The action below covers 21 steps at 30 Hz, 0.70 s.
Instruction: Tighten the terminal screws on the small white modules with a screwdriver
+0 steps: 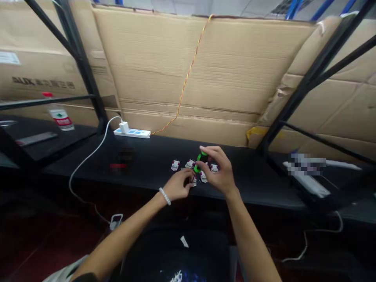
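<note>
My right hand (pixel 219 170) is closed around the green and black handle of a screwdriver (pixel 197 167). The tool slants down and left, its tip near my left fingers. My left hand (pixel 179 184), with a pale bead bracelet on the wrist, is pinched at a small white part (pixel 194 181) just under the tip; the fingers hide much of this part. Around both hands lie several similar small white parts with dark red bits, one to the left (pixel 175 165), one behind (pixel 190 163) and one by my right hand (pixel 214 168).
A white power strip (pixel 136 133) with a plugged-in charger (pixel 123 127) sits at the back of the black table (pixel 158 150). Its white cable (pixel 84 160) runs over the front edge. Cardboard (pixel 147 70) walls the back, and black metal frames (pixel 88 74) stand at both sides.
</note>
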Available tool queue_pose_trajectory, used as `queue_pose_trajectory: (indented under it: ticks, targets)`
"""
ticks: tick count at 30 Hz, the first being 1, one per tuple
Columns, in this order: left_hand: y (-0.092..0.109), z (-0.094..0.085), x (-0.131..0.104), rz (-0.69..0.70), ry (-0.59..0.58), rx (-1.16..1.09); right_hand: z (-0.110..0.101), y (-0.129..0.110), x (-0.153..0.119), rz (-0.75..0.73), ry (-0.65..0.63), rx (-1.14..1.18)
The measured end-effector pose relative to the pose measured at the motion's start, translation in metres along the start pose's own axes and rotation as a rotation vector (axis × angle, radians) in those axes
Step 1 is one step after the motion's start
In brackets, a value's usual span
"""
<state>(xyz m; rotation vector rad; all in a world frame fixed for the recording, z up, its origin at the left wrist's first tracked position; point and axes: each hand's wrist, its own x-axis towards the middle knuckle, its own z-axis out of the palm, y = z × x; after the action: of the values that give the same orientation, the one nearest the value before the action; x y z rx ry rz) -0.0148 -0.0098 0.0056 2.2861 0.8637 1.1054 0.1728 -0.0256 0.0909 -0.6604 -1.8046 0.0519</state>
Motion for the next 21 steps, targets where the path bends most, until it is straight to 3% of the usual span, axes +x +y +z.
queue_pose_trajectory:
  ticks: [6, 11, 17, 21]
  targets:
    - [0.0031, -0.0012, 0.0001, -0.008, -0.013, 0.012, -0.0021, -0.0009, -0.0016, 0.001, -0.078, 0.048]
    - [0.0027, -0.0001, -0.0003, -0.006, 0.005, 0.027, -0.001, -0.0005, -0.0013, -0.017, 0.012, -0.024]
    - [0.0033, 0.0003, -0.0006, -0.021, -0.014, 0.02, -0.0005, 0.0004, -0.0009, 0.014, -0.064, 0.068]
    - [0.0041, -0.0001, -0.0006, -0.026, -0.007, 0.033, -0.0004, -0.0022, 0.0007, -0.003, 0.017, -0.004]
